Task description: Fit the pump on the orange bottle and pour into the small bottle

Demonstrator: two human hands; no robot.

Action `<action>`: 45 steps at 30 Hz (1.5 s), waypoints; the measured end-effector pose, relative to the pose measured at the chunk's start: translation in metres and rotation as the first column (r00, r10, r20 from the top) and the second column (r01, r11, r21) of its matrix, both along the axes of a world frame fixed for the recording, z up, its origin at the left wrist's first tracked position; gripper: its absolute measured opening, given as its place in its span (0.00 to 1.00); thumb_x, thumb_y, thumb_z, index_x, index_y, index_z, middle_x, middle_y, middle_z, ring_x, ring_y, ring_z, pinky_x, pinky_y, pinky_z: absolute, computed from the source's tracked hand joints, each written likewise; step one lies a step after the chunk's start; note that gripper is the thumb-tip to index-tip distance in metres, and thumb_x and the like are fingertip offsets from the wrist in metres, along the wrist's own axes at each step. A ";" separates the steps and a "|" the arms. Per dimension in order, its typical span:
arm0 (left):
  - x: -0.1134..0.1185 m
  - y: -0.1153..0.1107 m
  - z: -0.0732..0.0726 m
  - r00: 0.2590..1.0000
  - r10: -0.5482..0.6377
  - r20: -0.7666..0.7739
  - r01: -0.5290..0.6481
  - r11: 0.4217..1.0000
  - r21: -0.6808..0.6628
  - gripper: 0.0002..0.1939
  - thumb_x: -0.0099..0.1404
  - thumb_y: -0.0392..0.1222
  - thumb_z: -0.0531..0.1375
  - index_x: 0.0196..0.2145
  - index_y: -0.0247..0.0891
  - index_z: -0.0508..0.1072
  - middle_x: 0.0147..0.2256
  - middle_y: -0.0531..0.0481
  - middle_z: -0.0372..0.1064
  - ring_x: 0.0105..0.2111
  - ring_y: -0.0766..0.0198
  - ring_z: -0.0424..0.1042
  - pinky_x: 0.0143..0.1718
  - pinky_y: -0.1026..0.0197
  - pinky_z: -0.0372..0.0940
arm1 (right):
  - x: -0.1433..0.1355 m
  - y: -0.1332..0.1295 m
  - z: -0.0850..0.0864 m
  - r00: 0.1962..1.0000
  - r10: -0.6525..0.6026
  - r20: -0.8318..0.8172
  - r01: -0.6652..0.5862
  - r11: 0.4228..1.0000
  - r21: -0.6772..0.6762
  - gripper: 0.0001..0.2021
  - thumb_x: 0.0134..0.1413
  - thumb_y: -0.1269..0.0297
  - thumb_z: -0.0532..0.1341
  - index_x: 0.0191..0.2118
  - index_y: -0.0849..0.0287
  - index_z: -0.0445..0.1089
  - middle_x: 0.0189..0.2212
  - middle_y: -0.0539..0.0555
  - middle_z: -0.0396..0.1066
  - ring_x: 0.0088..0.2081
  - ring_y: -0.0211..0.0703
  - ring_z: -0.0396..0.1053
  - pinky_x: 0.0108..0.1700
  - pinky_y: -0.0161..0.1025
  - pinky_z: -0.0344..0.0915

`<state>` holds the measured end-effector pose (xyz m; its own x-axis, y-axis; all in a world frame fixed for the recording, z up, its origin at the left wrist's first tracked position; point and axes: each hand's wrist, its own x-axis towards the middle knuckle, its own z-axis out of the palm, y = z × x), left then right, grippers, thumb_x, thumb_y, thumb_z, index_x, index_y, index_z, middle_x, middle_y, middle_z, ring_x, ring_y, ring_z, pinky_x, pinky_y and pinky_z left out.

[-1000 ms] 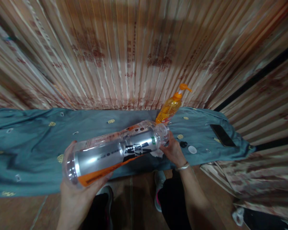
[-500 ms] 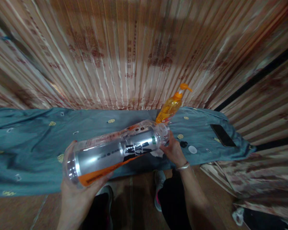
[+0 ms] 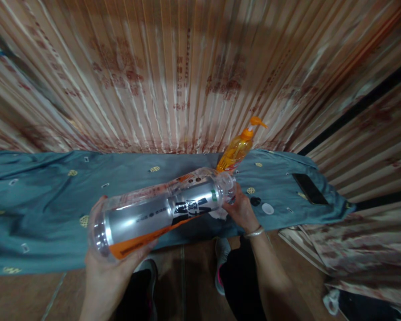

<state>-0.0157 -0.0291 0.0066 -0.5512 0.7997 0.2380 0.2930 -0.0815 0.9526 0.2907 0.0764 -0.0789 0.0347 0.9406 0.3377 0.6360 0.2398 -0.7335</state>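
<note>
A large clear plastic bottle [image 3: 160, 209] with a silver and orange label lies tilted across the space in front of me, its base at the left and its open neck up at the right. My left hand [image 3: 115, 272] is wrapped round the base end from below. The fingers of my right hand [image 3: 240, 208] close on the neck, partly hidden behind it. Just beyond the neck stands an orange pump bottle [image 3: 235, 154] with yellow-orange liquid inside. Below the neck, something whitish [image 3: 218, 213] lies on the cloth, mostly covered by the bottle and hand.
A blue-green patterned cloth [image 3: 53, 191] covers the long narrow surface. To the right lie a small black object [image 3: 255, 202], a white round disc [image 3: 268, 208] and a dark phone [image 3: 310, 188]. Pleated curtains [image 3: 160, 80] hang behind and at the right.
</note>
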 end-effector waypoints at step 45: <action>0.002 0.000 0.005 1.000 0.008 0.012 -0.008 1.000 -0.015 0.53 0.44 0.49 0.79 0.68 0.55 0.71 0.70 0.48 0.67 0.70 0.37 0.67 0.72 0.38 0.62 | 0.000 0.000 0.003 0.999 0.007 -0.031 -0.009 0.999 -0.040 0.32 0.55 0.52 0.71 0.63 0.58 0.67 0.47 0.60 0.85 0.44 0.56 0.84 0.47 0.48 0.79</action>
